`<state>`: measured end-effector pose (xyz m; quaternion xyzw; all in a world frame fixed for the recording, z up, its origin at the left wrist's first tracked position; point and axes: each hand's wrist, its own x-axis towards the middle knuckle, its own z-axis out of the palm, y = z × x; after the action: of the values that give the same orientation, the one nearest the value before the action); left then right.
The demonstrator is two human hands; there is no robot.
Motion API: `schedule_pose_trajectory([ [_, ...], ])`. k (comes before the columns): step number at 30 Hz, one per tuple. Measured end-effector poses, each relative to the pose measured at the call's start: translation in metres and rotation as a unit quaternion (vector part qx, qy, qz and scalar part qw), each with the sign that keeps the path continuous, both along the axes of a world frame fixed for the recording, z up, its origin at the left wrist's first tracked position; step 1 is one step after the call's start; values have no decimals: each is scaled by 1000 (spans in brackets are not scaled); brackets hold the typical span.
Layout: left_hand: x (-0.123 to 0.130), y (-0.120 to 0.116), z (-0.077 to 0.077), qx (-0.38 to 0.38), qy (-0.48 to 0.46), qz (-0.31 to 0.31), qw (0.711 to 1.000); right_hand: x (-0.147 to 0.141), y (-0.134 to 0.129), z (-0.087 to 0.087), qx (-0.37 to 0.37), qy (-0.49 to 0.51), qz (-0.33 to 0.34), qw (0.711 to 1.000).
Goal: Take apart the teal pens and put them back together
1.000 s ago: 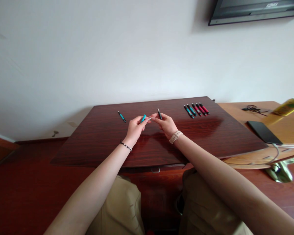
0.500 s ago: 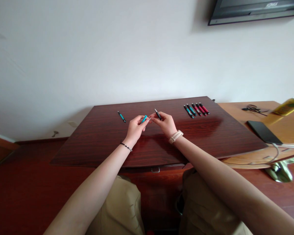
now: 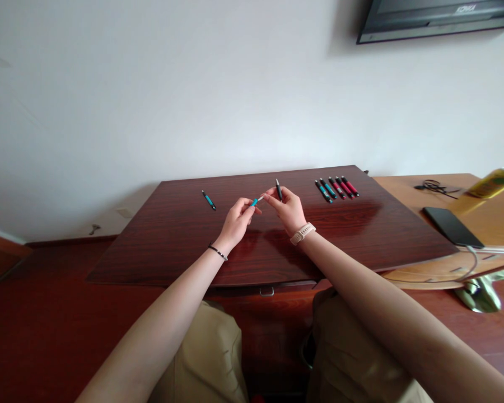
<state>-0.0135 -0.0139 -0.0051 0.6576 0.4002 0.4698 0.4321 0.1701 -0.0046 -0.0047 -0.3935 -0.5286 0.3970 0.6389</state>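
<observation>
My left hand (image 3: 236,219) is closed around a teal pen barrel (image 3: 254,202), held a little above the dark wooden table. A thin whitish refill (image 3: 260,197) shows between the barrel's end and the fingertips of my right hand (image 3: 291,212), which pinch it. The same right hand also keeps a black pen part (image 3: 279,190) with a pale tip between its fingers, pointing up and away from me. To the left, a teal and black pen (image 3: 209,200) lies on the table. Several teal and red pens (image 3: 336,188) lie in a row at the right.
The dark wooden table (image 3: 159,240) stands against a white wall. To its right, a lighter table (image 3: 483,218) bears a black phone (image 3: 452,226), a coiled black cable (image 3: 435,187) and a yellow can (image 3: 494,183). A television (image 3: 437,22) hangs above.
My right hand has moved slightly right with the black pen part, which now stands more upright. The teal barrel has shifted right and turned, and more of the refill shows between the hands.
</observation>
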Motion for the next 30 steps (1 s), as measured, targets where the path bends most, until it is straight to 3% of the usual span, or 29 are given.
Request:
schedule_pose_trajectory([
  [5, -1, 1, 1, 14, 19, 1, 1000, -1, 4, -5, 35, -11, 14, 999],
  [10, -3, 1, 1, 23, 32, 4, 999, 0, 7, -8, 36, -4, -26, 999],
  [22, -2, 5, -2, 32, 46, 20, 998, -1, 1, -8, 20, -91, 17, 995],
  [26, -2, 4, 0, 27, 46, 17, 998, -3, -2, -3, -42, 18, 43, 998],
  [30, -2, 2, 0, 29, 63, -5, 998, -1, -1, 10, -118, 236, 81, 961],
])
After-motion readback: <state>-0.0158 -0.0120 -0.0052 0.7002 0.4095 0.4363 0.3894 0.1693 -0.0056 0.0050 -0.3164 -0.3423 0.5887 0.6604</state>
